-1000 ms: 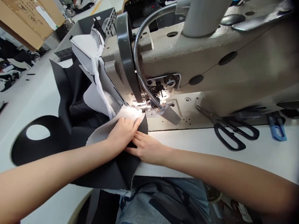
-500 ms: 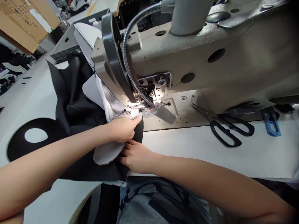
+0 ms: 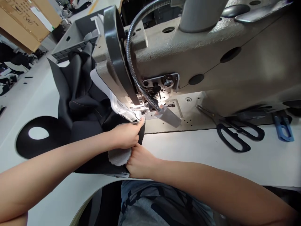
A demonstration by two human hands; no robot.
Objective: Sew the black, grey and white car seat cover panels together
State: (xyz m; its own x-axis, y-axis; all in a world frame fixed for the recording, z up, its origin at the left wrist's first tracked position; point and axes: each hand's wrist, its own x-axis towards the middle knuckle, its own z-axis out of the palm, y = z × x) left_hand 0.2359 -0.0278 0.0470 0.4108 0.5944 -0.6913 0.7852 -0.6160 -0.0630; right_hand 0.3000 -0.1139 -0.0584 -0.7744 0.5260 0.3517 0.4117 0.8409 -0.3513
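Black fabric (image 3: 84, 128) lies bunched on the table to the left of the sewing machine (image 3: 150, 59). A light grey fabric piece (image 3: 119, 157) lies over its front part, and a white-grey edge (image 3: 122, 110) runs up to the lit needle area. My left hand (image 3: 127, 135) is closed on the grey fabric just in front of the presser foot, thumb and fingers pinched at its edge. Lower and to the right, my right hand (image 3: 141, 161) grips the black fabric close to the table's front edge. Its fingertips are hidden under the cloth.
Black-handled scissors (image 3: 232, 131) lie right of the needle, half on the metal bed. Beyond them is a blue thread snipper (image 3: 284, 128). A flexible lamp (image 3: 168, 115) hangs by the needle. Behind stand a grey crate (image 3: 80, 31) and a cardboard box (image 3: 30, 22).
The grey fabric has shifted toward the needle and less of it shows. The white piece standing behind the machine head has dropped from sight. My right hand's fingers have gone further under the cloth.
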